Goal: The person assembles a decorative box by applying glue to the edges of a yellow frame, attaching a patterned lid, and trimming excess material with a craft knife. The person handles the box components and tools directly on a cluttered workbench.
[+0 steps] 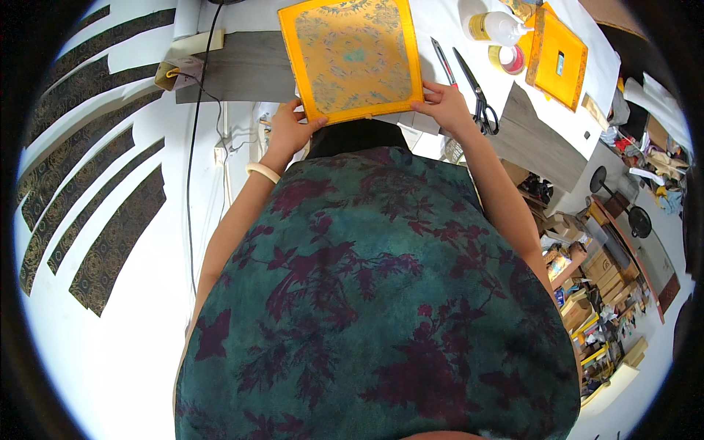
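A square yellow panel (pixel 356 59) with a blue-grey floral pattern inside a plain yellow border is held up at the far edge of my body. My left hand (pixel 291 130) is closed on its near left corner, thumb on the patterned face. At the near right corner, my right hand (pixel 447 110) pinches the border between thumb and fingers. The fingertips behind the panel are hidden. Just right of it lie a utility knife (pixel 443 61) and black-handled scissors (pixel 479 99), both apart from my hands.
A glue bottle (pixel 499 28), a red-and-white round container (pixel 507 59) and another yellow piece (pixel 558 55) are at the far right. Dark patterned strips (pixel 110 253) lie at left, with a black cable (pixel 193 147) nearer. Crowded shelves (pixel 601 279) stand at right.
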